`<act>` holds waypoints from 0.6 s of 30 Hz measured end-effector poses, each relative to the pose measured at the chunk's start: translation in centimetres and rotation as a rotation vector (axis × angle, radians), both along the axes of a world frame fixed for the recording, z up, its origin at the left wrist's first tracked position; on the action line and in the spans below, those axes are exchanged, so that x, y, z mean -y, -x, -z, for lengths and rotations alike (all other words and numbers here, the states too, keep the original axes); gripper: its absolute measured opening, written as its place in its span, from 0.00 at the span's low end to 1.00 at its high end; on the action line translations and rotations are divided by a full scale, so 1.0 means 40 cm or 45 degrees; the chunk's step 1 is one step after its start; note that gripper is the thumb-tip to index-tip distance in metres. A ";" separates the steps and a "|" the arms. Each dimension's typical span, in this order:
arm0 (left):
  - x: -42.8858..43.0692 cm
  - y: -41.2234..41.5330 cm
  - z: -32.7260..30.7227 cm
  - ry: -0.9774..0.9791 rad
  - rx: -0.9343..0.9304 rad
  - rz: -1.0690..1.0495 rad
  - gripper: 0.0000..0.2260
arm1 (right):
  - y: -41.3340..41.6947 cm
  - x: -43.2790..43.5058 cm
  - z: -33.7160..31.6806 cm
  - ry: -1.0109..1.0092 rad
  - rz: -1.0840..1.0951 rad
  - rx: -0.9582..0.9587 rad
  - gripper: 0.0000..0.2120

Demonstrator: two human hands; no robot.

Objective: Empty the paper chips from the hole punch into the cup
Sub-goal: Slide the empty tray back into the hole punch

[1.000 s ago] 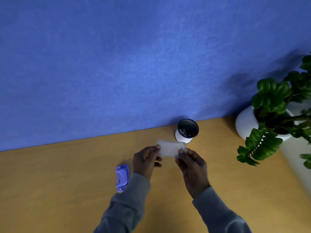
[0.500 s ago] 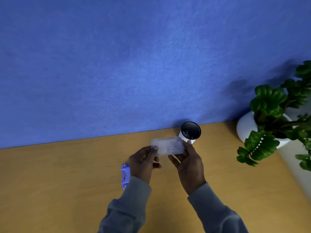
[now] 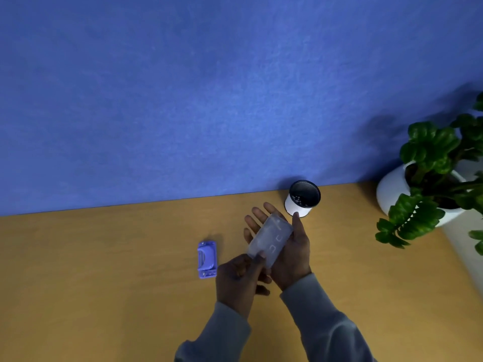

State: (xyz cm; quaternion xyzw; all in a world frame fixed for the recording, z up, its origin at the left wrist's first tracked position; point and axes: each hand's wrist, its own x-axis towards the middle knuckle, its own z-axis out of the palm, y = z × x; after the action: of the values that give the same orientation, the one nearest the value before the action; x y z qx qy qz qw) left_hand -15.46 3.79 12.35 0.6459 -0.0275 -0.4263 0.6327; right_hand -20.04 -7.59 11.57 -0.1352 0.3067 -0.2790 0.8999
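A translucent plastic chip tray (image 3: 271, 237), the hole punch's detached cover, is tilted diagonally above the wooden desk. My left hand (image 3: 239, 279) pinches its near lower end. My right hand (image 3: 291, 253) lies palm up beneath it, fingers spread, thumb against its right edge. The white cup (image 3: 300, 205) with a dark inside stands just beyond, by the wall, with pale chips at its bottom. The purple hole punch body (image 3: 207, 259) lies on the desk left of my hands.
A blue felt wall (image 3: 209, 100) runs along the back of the wooden desk (image 3: 104, 270). A leafy plant in a white pot (image 3: 392, 189) stands at the right, its leaves (image 3: 407, 220) hanging over the desk.
The tray turned from lying level between both hands to a diagonal tilt. My left hand dropped to its near end, and my right hand opened flat underneath it. The hands drew back slightly from the cup.
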 end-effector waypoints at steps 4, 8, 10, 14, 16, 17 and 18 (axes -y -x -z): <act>-0.028 0.029 0.000 -0.020 -0.030 0.029 0.12 | 0.001 -0.014 0.005 0.029 -0.140 -0.006 0.31; -0.038 0.043 -0.002 -0.018 -0.062 0.024 0.16 | 0.010 -0.030 0.018 0.009 -0.254 0.048 0.34; -0.044 0.044 0.002 -0.020 -0.048 0.041 0.18 | 0.013 -0.036 0.027 -0.015 -0.297 0.080 0.35; -0.061 0.026 0.008 -0.089 0.193 0.124 0.20 | 0.019 -0.039 0.044 -0.058 -0.336 0.118 0.34; -0.073 -0.007 0.014 -0.099 0.210 0.017 0.21 | 0.025 -0.035 0.049 -0.079 -0.335 0.128 0.34; -0.081 -0.031 0.020 -0.127 0.218 -0.059 0.22 | 0.027 -0.033 0.051 -0.083 -0.337 0.128 0.33; -0.086 -0.056 0.032 -0.175 0.263 -0.126 0.22 | 0.029 -0.029 0.053 -0.085 -0.342 0.129 0.33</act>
State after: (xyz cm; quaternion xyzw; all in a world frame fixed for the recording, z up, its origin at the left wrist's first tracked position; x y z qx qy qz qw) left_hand -13.24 7.23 11.08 0.7287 -0.0314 -0.3267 0.6010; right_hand -21.19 -6.42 9.47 -0.1307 0.2490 -0.1520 0.9475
